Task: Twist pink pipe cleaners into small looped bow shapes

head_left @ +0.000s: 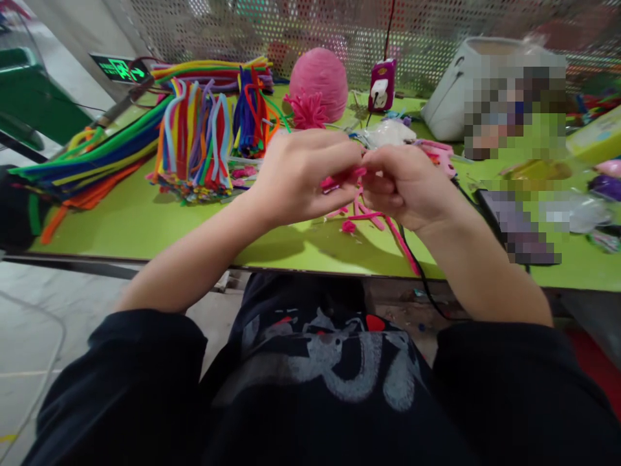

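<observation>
Above the green table (194, 233), my left hand (301, 171) is closed around a pink pipe cleaner (332, 184), part of which shows between thumb and fingers. My right hand (410, 184) pinches at the same pink piece, its fingertips meeting those of the left. How the piece is bent inside the fingers is hidden. Beneath the hands lie several loose pink pipe cleaners (402, 244) and a small pink fuzzy bit (348, 226).
Bundles of coloured pipe cleaners (194, 139) stand and lie at the left. Behind are a pink ball (319, 81) and a purple power socket (381, 84). To the right are a white bin (449, 90), a dark flat object (526, 230) and a black cable (421, 275).
</observation>
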`<state>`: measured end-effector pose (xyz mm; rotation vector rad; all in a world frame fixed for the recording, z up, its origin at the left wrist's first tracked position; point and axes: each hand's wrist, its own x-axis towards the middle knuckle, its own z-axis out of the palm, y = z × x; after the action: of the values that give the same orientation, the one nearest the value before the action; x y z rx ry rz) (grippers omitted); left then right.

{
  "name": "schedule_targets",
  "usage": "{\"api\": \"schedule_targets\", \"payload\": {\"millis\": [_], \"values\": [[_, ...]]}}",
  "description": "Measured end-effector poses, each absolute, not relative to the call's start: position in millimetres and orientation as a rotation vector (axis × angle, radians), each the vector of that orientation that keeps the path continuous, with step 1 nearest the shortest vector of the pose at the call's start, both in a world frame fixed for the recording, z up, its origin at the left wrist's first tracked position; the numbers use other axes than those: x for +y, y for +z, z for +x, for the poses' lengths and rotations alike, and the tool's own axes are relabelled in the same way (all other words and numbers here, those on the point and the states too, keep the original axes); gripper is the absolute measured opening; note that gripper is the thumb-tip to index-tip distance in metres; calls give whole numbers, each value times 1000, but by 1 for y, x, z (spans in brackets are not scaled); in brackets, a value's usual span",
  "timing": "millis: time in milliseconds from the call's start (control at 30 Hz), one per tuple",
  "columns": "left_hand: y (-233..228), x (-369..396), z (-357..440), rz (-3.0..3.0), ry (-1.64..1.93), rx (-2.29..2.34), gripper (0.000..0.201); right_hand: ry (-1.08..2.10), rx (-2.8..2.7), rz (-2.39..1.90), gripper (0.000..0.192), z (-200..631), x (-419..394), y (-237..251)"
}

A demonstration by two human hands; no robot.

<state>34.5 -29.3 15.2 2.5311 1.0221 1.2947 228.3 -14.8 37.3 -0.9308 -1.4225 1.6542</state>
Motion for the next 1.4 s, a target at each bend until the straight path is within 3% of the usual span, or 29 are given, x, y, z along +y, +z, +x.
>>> {"api": "schedule_targets", "payload": {"millis": [133,267,467,567,733,933,1100,1167,1333,1400], "values": [[17,-31,35,2522,1341,1010,22,1721,-1441,-914,45,232,-9,34],[22,-26,34,1960,1316,843,18,1271,-1718,-683,23,246,-1,24],[29,-27,31,1781,1130,877,18,958,-1942,-650,29,252,-7,25],[27,-30,33,1903,1166,877,19,1035,-1903,-687,31,247,-9,30],[20,-28,33,2097,1186,996,25,1464,-1811,-781,47,245,0,28],[10,-12,30,1926,1253,736,39,1489,-1700,-679,40,248,1,29],[13,-16,31,1960,1287,769,47,1735,-1694,-644,43,249,-1,33],[15,-18,32,1960,1307,778,49,1615,-1712,-630,36,250,-3,31],[19,-18,34,1894,1243,783,52,782,-1923,-607,23,256,-6,23],[19,-18,35,1866,1227,783,53,697,-1979,-665,18,257,-8,24]]}}
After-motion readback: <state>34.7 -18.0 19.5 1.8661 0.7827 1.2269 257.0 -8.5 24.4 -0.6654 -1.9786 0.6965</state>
